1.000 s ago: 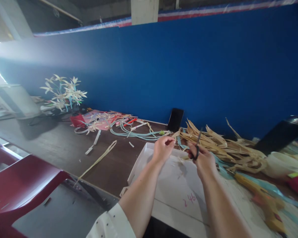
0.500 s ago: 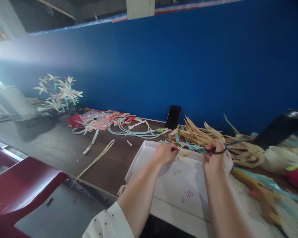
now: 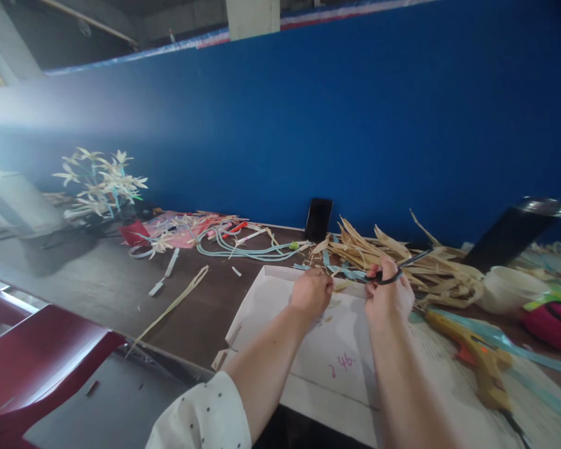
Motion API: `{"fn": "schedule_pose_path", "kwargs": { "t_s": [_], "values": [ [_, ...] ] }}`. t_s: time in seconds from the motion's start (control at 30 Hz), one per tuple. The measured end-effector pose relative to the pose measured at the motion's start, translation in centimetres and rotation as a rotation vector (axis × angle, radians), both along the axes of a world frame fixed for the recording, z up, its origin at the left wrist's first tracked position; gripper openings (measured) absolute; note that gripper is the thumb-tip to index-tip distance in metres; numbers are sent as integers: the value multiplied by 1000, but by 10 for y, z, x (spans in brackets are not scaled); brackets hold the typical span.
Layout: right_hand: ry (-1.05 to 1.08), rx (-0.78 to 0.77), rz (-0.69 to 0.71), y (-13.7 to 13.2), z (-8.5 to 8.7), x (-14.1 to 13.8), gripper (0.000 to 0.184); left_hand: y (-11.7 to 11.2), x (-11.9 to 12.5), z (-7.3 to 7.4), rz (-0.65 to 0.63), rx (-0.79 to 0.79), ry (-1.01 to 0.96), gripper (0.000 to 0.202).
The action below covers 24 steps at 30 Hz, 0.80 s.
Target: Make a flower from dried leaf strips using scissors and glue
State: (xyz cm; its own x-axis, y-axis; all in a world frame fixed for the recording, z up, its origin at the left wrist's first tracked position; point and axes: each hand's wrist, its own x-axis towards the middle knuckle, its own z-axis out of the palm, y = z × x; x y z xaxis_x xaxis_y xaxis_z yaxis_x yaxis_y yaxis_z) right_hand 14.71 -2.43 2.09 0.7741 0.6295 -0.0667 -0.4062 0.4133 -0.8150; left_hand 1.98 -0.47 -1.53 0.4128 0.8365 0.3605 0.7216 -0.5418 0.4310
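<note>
One curled left hand point(image 3: 311, 293), nearly closed with any hold hidden, is over the shallow white box point(image 3: 311, 358) while the right hand point(image 3: 389, 301) grips scissors point(image 3: 407, 262) near the dried husks point(image 3: 442, 275), seemingly between snips, so another cut would call for turning the scissors leftward.

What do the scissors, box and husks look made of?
Scissors: probably metal, dark and slim-bladed; the grip's material is unclear.
Box: likely matte white cardboard, given its thin folded walls.
Husks: seemingly dry leaf, papery, tan, curling.
</note>
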Motion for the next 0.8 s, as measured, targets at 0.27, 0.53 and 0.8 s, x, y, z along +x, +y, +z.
{"fn": "schedule_pose_path", "kwargs": {
  "t_s": [0.27,0.53,0.8],
  "values": [
    [-23,-12,25,4,-6,3,26,1,14,-3,36,49,106,14],
    [-25,-10,50,2,-6,1,25,2,19,-7,21,62,96,13],
    [-56,-40,157,0,-6,-1,33,4,-3,0,-4,-275,-363,13]
  ]
}}
